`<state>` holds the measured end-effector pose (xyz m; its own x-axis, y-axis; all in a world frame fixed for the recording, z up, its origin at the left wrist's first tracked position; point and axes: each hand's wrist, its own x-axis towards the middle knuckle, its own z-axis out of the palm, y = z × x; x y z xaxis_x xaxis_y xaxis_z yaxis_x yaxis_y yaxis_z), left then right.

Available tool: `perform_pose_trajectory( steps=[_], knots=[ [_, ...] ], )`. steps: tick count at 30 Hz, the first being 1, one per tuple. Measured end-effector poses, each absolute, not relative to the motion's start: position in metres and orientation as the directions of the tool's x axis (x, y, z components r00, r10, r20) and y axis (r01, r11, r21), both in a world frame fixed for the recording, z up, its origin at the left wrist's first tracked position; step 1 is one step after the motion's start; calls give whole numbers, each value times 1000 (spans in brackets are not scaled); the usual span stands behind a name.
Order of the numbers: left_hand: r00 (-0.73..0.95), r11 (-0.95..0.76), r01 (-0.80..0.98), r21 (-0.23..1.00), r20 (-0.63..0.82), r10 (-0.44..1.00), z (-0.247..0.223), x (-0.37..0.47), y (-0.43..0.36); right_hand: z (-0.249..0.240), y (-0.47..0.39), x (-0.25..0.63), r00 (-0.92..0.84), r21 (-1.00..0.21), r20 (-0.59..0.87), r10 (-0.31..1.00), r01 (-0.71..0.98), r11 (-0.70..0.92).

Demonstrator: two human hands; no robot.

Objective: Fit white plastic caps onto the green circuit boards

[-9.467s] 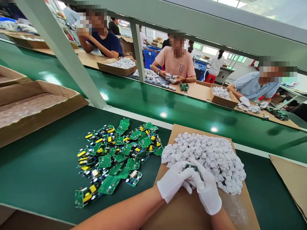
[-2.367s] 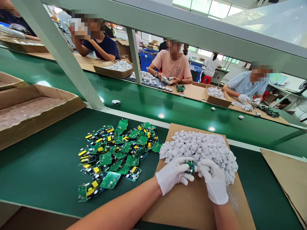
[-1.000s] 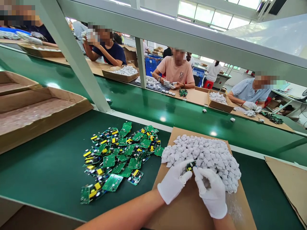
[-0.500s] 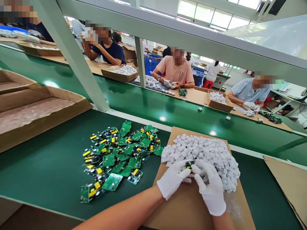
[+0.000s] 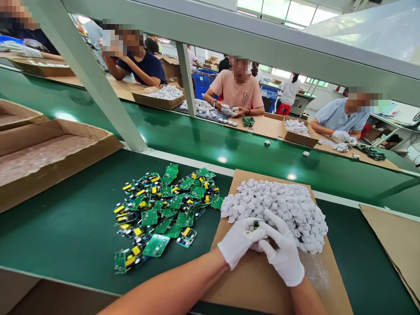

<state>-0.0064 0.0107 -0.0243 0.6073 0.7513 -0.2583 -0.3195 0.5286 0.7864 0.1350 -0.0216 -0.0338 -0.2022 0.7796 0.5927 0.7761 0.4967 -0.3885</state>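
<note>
My left hand (image 5: 240, 239), in a white glove, is closed around a small green circuit board (image 5: 256, 225), most of which the fingers hide. My right hand (image 5: 282, 249), also gloved, presses its fingers against the same board from the right. Both hands are over a cardboard sheet (image 5: 249, 286), at the near edge of a heap of small white wrapped pieces (image 5: 278, 199). Left of the sheet, a pile of green boards (image 5: 156, 246) with yellow, black and blue parts is spread on the dark green table (image 5: 75, 227).
Cardboard trays (image 5: 62, 153) stand at the left. A slanted metal post (image 5: 98, 83) and a long beam (image 5: 210, 41) cross in front. Beyond runs a green conveyor (image 5: 203, 142), with people working behind it. Another cardboard sheet (image 5: 397, 245) lies at the right.
My right hand has closed in on my left hand, its fingers now over the board. The two small white pieces on the conveyor have shifted slightly left, and the view has moved a little.
</note>
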Motion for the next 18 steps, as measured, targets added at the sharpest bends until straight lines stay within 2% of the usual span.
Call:
perform_pose_trajectory(
  steps=[6, 8, 11, 14, 18],
  knots=[
    [675, 562, -370, 740, -201, 710, -26, -9, 12, -38, -19, 138, -189, -367, 697, 691, 734, 572],
    [690, 557, -354, 751, -192, 698, -27, -8, 12, -36, -21, 138, -182, -405, 665, 725, 727, 554],
    [662, 528, -311, 790, -219, 717, -28, -8, 13, -33, -25, 136, -167, -618, 472, 866, 638, 460],
    [612, 510, -284, 812, -255, 748, -28, -9, 14, -33, -27, 134, -81, -851, 334, 939, 403, 337],
    [629, 547, -273, 792, -283, 724, -27, -9, 14, -41, -25, 130, -23, -918, 238, 971, 320, 233]
  ],
)
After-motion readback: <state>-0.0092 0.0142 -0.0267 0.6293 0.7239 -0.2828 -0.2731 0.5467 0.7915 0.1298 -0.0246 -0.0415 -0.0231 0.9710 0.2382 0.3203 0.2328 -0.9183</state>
